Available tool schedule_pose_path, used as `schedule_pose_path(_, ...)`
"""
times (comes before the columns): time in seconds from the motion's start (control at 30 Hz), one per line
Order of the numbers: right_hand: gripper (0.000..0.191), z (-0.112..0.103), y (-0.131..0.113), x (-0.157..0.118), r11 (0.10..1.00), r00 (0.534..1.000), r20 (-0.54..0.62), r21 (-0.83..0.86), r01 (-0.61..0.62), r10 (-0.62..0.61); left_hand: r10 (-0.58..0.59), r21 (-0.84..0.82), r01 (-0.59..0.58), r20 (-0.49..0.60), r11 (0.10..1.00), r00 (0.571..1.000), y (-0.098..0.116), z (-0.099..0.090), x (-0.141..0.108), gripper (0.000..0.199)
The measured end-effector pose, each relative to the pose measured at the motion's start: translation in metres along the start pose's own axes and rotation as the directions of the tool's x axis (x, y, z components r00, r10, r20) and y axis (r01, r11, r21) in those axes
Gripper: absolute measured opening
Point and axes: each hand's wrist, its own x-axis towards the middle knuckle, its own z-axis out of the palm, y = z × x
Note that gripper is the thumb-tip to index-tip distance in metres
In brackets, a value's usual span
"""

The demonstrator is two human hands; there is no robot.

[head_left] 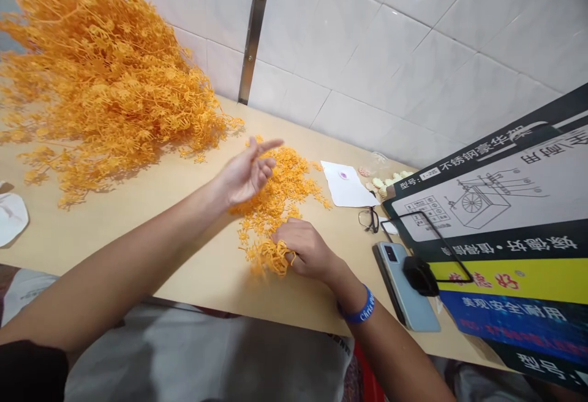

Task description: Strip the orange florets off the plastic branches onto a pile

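My left hand (250,174) hovers palm-up at the left edge of a loose pile of small orange plastic flower pieces (289,172). Its index finger is stretched out, the others loosely curled, and I see nothing in it. Lower down, my right hand (305,246) is closed around a bunch of orange plastic flower sprigs (269,256), which stick out to the left of the fist and look slightly blurred. A blue wristband (362,309) circles my right wrist. At the upper left lies a large heap of branched orange plastic flower stems (114,83).
On the right of the table (193,255) lie a white paper (346,182), glasses (368,219) and a light blue phone (407,288). A large printed carton (496,230) stands at far right. A metal bracket (252,43) is fixed to the tiled wall behind.
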Motion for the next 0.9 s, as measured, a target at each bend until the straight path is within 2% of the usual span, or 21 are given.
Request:
schedule_pose_path(0.07,0.021,-0.002,0.0,0.001,0.999,0.997,-0.071,-0.046,-0.01,0.007,0.226,0.099,-0.214,-0.14,0.972,0.964,0.008,-0.007,0.007,0.03)
schedule_pose_path(0.13,0.021,-0.003,0.001,0.0,0.992,0.986,-0.162,-0.12,-0.049,0.029,0.411,0.264,-0.353,-0.211,0.897,0.887,0.008,-0.013,0.013,0.029)
schedule_pose_path(0.2,0.021,-0.004,0.003,-0.001,0.973,0.968,-0.243,-0.199,-0.114,0.063,0.534,0.448,-0.412,-0.188,0.794,0.825,0.0,-0.015,0.018,0.035)
schedule_pose_path(0.27,0.024,-0.005,0.006,-0.002,0.942,0.944,-0.316,-0.276,-0.192,0.099,0.582,0.588,-0.432,-0.082,0.684,0.809,-0.01,-0.016,0.021,0.037)
schedule_pose_path(0.37,0.03,-0.007,0.008,-0.002,0.887,0.885,-0.43,-0.321,-0.332,0.177,0.587,0.654,-0.472,0.052,0.591,0.808,-0.021,-0.013,0.021,0.039)
schedule_pose_path(0.47,0.033,-0.009,0.01,-0.002,0.834,0.777,-0.526,-0.207,-0.511,0.345,0.589,0.644,-0.504,0.102,0.575,0.802,-0.026,-0.008,0.014,0.036)
schedule_pose_path(0.53,0.032,-0.01,0.012,-0.001,0.782,0.697,-0.54,-0.11,-0.614,0.471,0.537,0.637,-0.492,0.142,0.594,0.832,-0.028,-0.003,0.007,0.041)
schedule_pose_path(0.6,0.031,-0.011,0.014,-0.001,0.737,0.649,-0.534,-0.071,-0.672,0.541,0.437,0.635,-0.455,0.199,0.624,0.877,-0.031,0.001,0.001,0.045)
schedule_pose_path(0.67,0.028,-0.012,0.015,-0.001,0.72,0.642,-0.525,-0.077,-0.69,0.559,0.339,0.646,-0.419,0.252,0.638,0.906,-0.034,0.004,-0.003,0.042)
schedule_pose_path(0.73,0.026,-0.013,0.016,-0.002,0.722,0.647,-0.518,-0.078,-0.687,0.56,0.29,0.652,-0.392,0.265,0.649,0.92,-0.038,0.005,-0.004,0.038)
schedule_pose_path(0.8,0.028,-0.015,0.016,-0.001,0.734,0.646,-0.514,-0.046,-0.677,0.564,0.287,0.627,-0.364,0.225,0.689,0.931,-0.039,0.006,-0.003,0.035)
schedule_pose_path(0.9,0.035,-0.016,0.017,-0.001,0.76,0.654,-0.489,0.031,-0.649,0.578,0.299,0.517,-0.312,0.11,0.797,0.948,-0.037,0.007,-0.001,0.031)
